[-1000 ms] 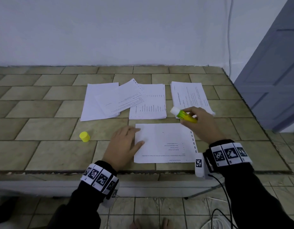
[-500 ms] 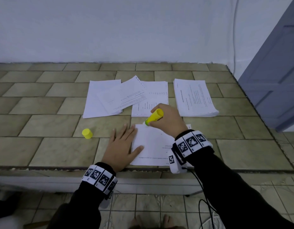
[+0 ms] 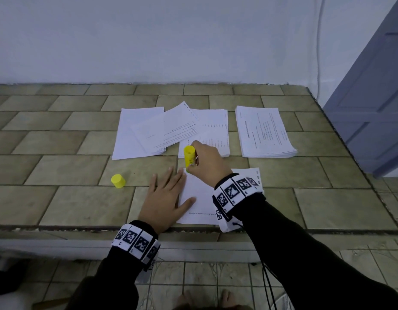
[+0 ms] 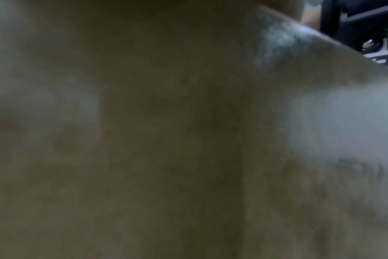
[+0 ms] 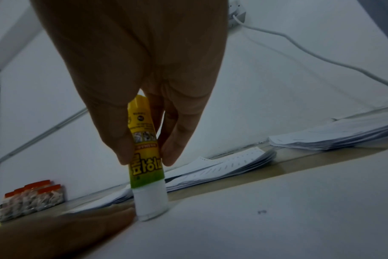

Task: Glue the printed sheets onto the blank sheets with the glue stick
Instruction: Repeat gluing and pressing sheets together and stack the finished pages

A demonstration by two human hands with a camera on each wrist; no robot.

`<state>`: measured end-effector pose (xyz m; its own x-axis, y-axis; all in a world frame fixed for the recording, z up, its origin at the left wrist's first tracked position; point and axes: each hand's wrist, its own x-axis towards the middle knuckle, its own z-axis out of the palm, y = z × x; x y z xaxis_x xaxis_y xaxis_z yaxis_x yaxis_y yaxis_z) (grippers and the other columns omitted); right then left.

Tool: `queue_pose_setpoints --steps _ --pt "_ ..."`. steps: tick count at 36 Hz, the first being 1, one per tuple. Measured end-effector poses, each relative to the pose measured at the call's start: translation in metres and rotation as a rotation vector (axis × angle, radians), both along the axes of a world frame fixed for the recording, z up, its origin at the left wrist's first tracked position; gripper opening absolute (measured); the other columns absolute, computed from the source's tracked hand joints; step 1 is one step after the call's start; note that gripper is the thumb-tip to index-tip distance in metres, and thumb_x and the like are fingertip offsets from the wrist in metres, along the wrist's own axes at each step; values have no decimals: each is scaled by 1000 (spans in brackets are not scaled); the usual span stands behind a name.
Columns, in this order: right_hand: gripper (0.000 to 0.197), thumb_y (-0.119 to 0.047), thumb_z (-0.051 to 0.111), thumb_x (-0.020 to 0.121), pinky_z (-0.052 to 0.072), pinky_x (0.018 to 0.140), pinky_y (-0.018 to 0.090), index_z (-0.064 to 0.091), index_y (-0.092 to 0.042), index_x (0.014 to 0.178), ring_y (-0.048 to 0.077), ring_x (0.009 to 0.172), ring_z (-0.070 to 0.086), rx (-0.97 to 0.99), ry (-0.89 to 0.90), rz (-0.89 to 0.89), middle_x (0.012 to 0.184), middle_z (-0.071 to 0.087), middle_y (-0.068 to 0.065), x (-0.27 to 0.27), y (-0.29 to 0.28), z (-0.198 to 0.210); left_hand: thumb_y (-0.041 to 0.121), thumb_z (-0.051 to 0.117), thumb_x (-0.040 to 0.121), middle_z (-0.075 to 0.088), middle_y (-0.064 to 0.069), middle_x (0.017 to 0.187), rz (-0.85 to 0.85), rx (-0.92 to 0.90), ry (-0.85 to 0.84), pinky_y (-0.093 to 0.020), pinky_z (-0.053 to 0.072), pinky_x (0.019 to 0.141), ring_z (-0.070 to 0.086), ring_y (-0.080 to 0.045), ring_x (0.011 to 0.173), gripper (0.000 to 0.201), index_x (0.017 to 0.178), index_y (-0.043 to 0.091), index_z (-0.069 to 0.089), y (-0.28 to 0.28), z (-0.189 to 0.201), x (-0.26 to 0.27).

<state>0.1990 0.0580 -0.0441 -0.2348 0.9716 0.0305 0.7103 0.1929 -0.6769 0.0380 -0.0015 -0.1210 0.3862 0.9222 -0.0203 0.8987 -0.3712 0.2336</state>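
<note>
A white sheet [image 3: 200, 198] lies near the front edge of the tiled counter, its few printed lines at the near end. My right hand [image 3: 208, 163] pinches the yellow glue stick [image 3: 189, 155] and holds it upright, the white tip [image 5: 149, 205] pressed on the sheet's far left corner. My left hand [image 3: 166, 195] lies flat with spread fingers on the sheet's left edge, beside the glue tip. The left wrist view is a dim blur. The yellow cap [image 3: 118, 181] stands on the counter to the left.
Behind the sheet lie three paper piles: mostly blank sheets [image 3: 135, 135] at the left with a printed sheet [image 3: 171, 130] askew on top, a printed pile [image 3: 216, 130] in the middle, a thicker printed stack [image 3: 264, 133] at the right. A white wall and a grey door [image 3: 377, 97] bound the counter.
My right hand swung from the sheet's far right to its far left corner and turned the glue stick tip down onto the paper. The left hand stayed flat on the sheet.
</note>
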Motion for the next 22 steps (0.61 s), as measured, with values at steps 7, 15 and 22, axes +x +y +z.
queue_pose_setpoints --steps 7,15,22 --pt "26 -6 63 80 46 71 36 50 -4 102 30 87 55 2 -100 -16 97 59 15 10 -3 -1 79 -4 83 1 12 163 8 -8 28 -47 -7 122 -6 -12 151 97 158 20 14 0 -1 0" --pt "22 -6 63 79 52 75 46 46 -9 93 32 86 57 -11 -96 -121 94 59 16 57 -11 2 81 -12 79 5 10 164 18 -9 29 -48 -3 122 -3 -14 152 103 158 20 14 0 -1 0" --pt "18 -7 63 77 54 73 45 51 -5 89 28 78 60 28 -77 -264 85 63 12 111 -22 -2 81 -16 77 3 10 163 20 -13 36 -50 -3 122 -6 -13 151 105 157 20 12 -2 2 2"
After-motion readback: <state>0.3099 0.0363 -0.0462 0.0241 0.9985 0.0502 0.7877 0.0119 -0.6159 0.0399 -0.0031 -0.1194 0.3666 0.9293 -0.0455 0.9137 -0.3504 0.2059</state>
